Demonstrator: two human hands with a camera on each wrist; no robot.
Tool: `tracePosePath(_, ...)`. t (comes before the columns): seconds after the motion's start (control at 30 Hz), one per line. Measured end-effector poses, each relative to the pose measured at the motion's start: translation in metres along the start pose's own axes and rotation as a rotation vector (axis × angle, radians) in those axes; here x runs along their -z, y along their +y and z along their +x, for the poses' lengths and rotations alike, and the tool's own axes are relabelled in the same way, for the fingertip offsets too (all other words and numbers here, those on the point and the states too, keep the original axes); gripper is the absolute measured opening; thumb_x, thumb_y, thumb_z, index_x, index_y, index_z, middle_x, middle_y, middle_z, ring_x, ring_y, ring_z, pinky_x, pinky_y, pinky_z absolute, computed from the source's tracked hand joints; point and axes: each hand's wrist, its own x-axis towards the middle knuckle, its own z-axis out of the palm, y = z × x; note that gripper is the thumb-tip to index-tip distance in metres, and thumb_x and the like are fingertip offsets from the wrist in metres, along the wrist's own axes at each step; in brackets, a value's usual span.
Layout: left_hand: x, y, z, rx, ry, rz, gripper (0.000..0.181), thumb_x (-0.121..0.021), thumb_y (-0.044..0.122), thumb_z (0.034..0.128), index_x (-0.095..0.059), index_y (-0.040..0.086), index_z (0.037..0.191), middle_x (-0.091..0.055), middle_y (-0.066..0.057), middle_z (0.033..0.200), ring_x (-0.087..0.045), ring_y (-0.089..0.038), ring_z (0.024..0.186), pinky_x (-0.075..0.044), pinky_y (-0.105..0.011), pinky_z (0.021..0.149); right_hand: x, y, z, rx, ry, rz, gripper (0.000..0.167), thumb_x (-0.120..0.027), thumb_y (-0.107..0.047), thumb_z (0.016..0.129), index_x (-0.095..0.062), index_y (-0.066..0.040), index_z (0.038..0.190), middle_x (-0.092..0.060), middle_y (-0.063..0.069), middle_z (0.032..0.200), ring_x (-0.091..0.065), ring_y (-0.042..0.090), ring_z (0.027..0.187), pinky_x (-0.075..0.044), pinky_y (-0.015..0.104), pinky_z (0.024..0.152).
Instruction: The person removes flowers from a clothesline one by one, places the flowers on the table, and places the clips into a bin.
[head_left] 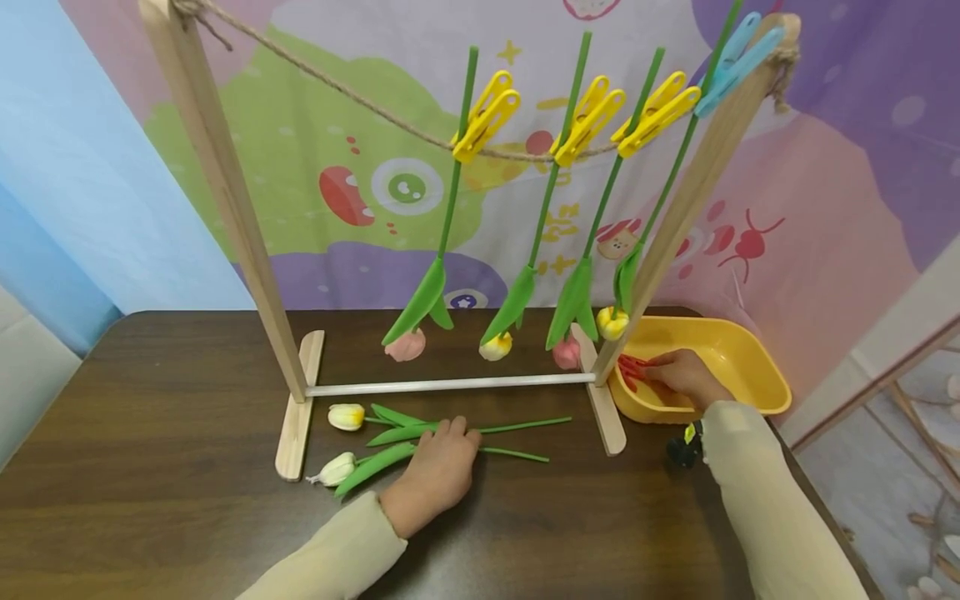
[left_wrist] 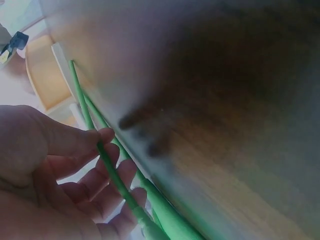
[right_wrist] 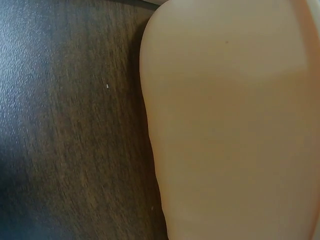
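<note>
Two artificial tulips lie on the table: a yellow-and-white tulip (head_left: 347, 417) and, nearer to me, a white tulip (head_left: 336, 469). My left hand (head_left: 442, 471) is over their stems. In the left wrist view, its thumb and index finger pinch one green stem (left_wrist: 116, 177), which appears to be the white tulip's; the second stem runs just behind. At the right, my right hand (head_left: 686, 377) reaches into the yellow basin (head_left: 750, 367) and grips a red clothespin (head_left: 632, 367) by its near wall. The right wrist view shows only basin and tabletop, not the fingers.
A wooden frame (head_left: 232, 200) carries a sagging rope (head_left: 360, 98). Several tulips hang bloom-down from it, held by three yellow clothespins (head_left: 486, 117) and a blue clothespin (head_left: 738, 67). A white rod (head_left: 450, 384) joins the frame's feet behind the lying tulips.
</note>
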Motion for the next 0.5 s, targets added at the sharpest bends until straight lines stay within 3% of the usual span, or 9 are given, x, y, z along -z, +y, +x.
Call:
tracePosePath(0.2,-0.0014,-0.0002,-0.0002,0.018,-0.012,-0.002,0.018,-0.061,0.004,0.0831,-0.062,0.007,0.101,-0.054,-0.011,0.096,-0.053,-0.030,0.092,-0.041,-0.043,0.071,-0.0005,0.0012,0.0032,-0.002,0.015,0.023,0.049,-0.062,-0.022,0.089,-0.053,0.013,0.122,-0.064,0.014,0.092,-0.054,0.012,0.070,-0.046,0.021,0.063)
tracePosePath(0.5,-0.0016,0.0024,0.0007,0.024,-0.017,0.005,0.018,-0.062,0.005,0.0831,-0.061,0.008,0.101,-0.055,-0.011,0.096,-0.053,-0.029,0.092,-0.040,-0.043,0.071,0.0056,-0.0005,-0.0055,-0.003,0.019,0.002,0.052,-0.058,-0.024,0.092,-0.048,0.012,0.128,-0.062,0.019,0.102,-0.057,0.018,0.079,-0.048,0.021,0.069)
